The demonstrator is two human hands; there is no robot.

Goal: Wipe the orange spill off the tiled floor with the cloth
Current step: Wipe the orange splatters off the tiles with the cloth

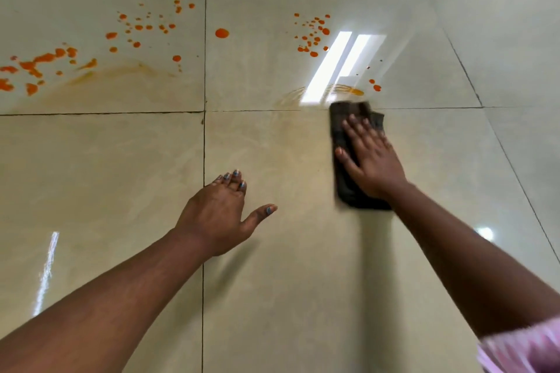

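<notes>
Far left on glossy beige tiled floor (272, 281), orange spill droplets (45, 63) unwiped; left hand (221, 212) splayed, empty; right hand (368, 157) flat atop dark folded cloth (348, 191), long axis pointing ahead, nearest splatter (312, 36) ahead-left.

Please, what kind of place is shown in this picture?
Probably an indoor room, though which room cannot be told. Large glossy beige floor tiles with dark grout lines fill the view and mirror a bright rectangular light. Orange splatter drops lie on them, and the right hand presses a dark folded cloth flat.
</notes>
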